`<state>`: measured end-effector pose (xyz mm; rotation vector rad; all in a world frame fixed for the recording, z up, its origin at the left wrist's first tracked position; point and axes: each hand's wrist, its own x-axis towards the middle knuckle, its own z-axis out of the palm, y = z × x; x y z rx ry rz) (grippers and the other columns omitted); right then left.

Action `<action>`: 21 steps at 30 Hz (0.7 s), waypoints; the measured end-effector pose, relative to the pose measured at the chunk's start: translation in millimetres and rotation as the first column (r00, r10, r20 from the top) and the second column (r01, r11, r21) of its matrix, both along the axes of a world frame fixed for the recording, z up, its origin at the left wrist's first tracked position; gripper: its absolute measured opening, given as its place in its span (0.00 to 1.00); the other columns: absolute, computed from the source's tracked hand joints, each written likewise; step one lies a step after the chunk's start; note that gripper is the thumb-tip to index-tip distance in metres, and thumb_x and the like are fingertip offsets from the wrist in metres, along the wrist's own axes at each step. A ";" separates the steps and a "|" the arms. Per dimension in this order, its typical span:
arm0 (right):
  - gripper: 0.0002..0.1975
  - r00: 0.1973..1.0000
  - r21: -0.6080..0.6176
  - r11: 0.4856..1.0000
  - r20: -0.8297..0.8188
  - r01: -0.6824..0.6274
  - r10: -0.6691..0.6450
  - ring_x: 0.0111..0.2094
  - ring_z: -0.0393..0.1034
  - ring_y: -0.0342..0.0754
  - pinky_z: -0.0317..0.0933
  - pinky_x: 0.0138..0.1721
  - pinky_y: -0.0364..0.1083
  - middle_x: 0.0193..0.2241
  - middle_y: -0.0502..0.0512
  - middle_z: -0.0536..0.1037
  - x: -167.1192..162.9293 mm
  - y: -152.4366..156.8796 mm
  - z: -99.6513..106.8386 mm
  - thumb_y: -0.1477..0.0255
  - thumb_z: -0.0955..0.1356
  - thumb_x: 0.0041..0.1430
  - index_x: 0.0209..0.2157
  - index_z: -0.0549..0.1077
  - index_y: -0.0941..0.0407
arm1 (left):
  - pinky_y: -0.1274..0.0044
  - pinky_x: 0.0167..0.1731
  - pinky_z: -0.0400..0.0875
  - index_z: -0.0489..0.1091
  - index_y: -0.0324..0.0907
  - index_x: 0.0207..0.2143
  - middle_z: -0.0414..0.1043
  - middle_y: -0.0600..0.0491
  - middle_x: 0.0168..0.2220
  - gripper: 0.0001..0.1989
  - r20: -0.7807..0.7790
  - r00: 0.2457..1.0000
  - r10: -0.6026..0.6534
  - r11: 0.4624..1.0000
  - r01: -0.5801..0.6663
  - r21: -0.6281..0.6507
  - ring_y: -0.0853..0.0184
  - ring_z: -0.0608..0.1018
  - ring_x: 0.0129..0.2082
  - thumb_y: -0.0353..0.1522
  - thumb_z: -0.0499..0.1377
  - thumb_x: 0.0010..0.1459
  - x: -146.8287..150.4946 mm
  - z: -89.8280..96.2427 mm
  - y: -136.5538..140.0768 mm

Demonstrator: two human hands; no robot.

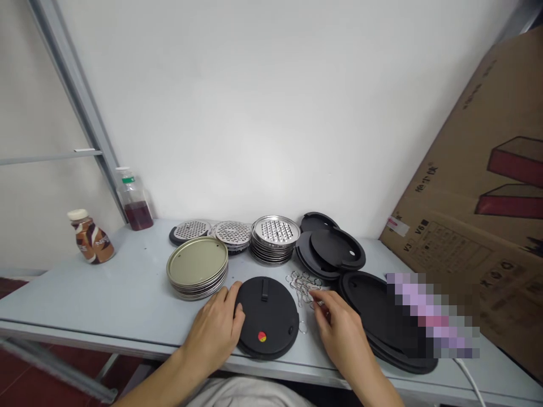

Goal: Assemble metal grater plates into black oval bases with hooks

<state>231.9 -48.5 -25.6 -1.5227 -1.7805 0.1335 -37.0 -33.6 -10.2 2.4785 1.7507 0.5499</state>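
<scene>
A round black plastic disc [275,316] lies near the front of the table, with a small slotted tab at its top and a red and yellow sticker low on its face. My left hand [218,322] grips the disc's left edge, thumb over the rim. To its right, my right hand [339,325] has curled fingers, their tips at a small heap of thin metal wire clips [303,281]. Whether a clip sits between those fingertips is hidden. One loose wire ring [302,327] lies between the disc and my right hand.
Behind stand stacks of gold-coloured round plates [197,261], steel grater discs [276,230] and perforated discs [233,233]. Black round lids [337,249] and larger black trays [373,305] are at right, by a cardboard box [462,215]. Two bottles [91,240] [138,206] stand left.
</scene>
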 end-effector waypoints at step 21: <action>0.18 0.985 -0.271 0.958 0.116 -0.094 0.130 0.38 0.75 0.52 0.67 0.43 0.49 0.40 0.62 0.72 -8.1 -6.5 11.4 0.79 0.59 0.64 0.44 0.78 0.59 | 0.63 0.42 0.66 0.68 0.42 0.54 0.69 0.47 0.47 0.21 -0.138 0.845 -0.516 0.800 0.533 0.274 0.54 0.69 0.45 0.44 0.59 0.64 55.5 13.4 -26.8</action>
